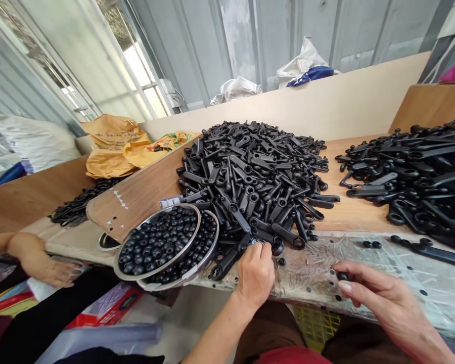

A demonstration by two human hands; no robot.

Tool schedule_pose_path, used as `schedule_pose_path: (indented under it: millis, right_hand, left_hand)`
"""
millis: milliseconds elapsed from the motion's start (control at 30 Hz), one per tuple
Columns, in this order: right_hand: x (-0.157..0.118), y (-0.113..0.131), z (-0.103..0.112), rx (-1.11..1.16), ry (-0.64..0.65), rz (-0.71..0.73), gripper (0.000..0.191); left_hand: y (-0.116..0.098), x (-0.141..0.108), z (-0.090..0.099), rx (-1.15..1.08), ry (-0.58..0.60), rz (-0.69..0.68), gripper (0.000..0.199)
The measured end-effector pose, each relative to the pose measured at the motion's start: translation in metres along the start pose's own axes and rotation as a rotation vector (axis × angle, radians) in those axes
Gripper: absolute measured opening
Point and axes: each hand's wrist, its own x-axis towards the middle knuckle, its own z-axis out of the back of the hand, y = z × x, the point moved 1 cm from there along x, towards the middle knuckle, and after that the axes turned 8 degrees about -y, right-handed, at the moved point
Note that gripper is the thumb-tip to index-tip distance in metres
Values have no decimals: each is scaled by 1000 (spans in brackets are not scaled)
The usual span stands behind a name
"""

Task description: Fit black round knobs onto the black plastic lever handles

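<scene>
My right hand [382, 296] pinches a small black ball knob [342, 276] between thumb and fingers, just over the worktop's front edge. My left hand [256, 275] is closed, fingertips down at some small shiny metal pieces [258, 241] by the foot of a big heap of black plastic crank handles [250, 167]. Whatever its fingers hold is hidden. One crank handle [225, 264] lies just left of that hand, and a loose black knob [281, 261] rests to its right. Two stacked metal bowls [197, 222] full of black ball knobs stand further left.
A second heap of black handles [432, 167] lies at the right. Past a wooden divider [144, 197], another person's hand [51, 268] rests at the left. Yellow sacks [116, 144] and a white sack [34, 144] are behind. Two loose knobs [371, 244] sit on the worktop [314, 273].
</scene>
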Motion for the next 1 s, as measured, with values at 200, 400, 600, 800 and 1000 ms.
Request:
schedule_pose_path:
  millis: [200,400,600,800,1000]
  right_hand:
    - [-30,25,-48,512,296,-286,33]
    - [-45,23,-70,839,577,-339,21]
    - [-46,16,-60,756,616,-298,18]
    - [-47,32,-54,444,632,-142,19]
    - [-39,29,-44,516,565,-144,17]
  left_hand:
    - [-12,-6,33,-421,-124,221,15]
    - [-35,-31,63,-977,180,390,24]
    - [-20,-35,63,-1525,706,828,29]
    - [-27,-40,45,-1831,720,1189,22]
    - [-33,-36,27,-1816,524,1525,28]
